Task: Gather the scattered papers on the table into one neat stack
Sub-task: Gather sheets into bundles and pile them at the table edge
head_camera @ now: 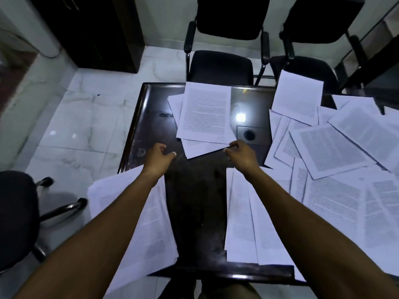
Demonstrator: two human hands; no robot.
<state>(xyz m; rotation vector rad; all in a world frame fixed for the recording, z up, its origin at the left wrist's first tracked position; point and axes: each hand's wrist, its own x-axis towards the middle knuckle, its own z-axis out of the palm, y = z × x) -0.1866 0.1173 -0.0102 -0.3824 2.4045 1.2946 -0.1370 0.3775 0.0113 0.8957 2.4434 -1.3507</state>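
Printed white papers lie scattered over a dark glossy table [194, 201]. A small overlapping pile of papers [205, 113] sits at the far middle. My right hand [239, 154] pinches the near right corner of this pile's lowest sheet [200, 148]. My left hand [159, 156] hovers just left of that sheet with loosely curled fingers, holding nothing. A sheaf of papers [151, 223] hangs over the near left edge under my left forearm. More sheets [244, 223] lie beneath my right forearm, and a wide spread of papers [336, 152] covers the right side.
Two black armchairs [222, 65] [306, 70] stand at the table's far edge. A black swivel chair [15, 212] is at the near left on the pale tiled floor. A dark cabinet [90, 33] stands at the back left. A round cable port [249, 134] shows in the tabletop.
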